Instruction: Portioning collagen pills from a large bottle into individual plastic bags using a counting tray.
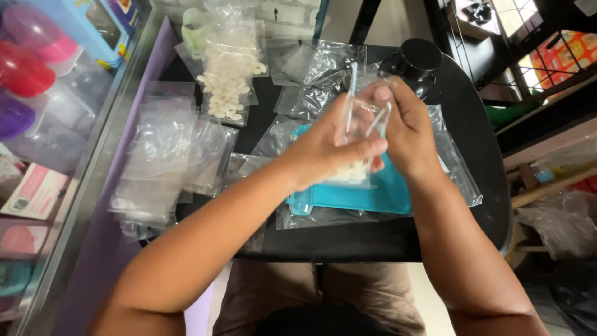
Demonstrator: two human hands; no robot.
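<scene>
Above the teal tray (373, 196), left hand (323, 149) and right hand (407, 134) pinch a small clear bag (364, 121) of white pieces by its top: light, limp, slippery film.

Clear small bag (364, 134) between both hands, white pieces (351, 172) pale at its bottom. Turquoise tray (367, 196) on a black table (472, 124). Clear, glossy empty bags (158, 162) piled toward the table's left edge, greyish where layered. Clear large bag (230, 68) near the far edge, packed with off-white oval tablets, pale green at its top. Glossy black round object (413, 59) at the far right edge. Purple strip (134, 124) along the left edge. Pink, red and purple round containers (25, 68) beyond it, behind glass. Khaki trousers (273, 289) below the near edge.
</scene>
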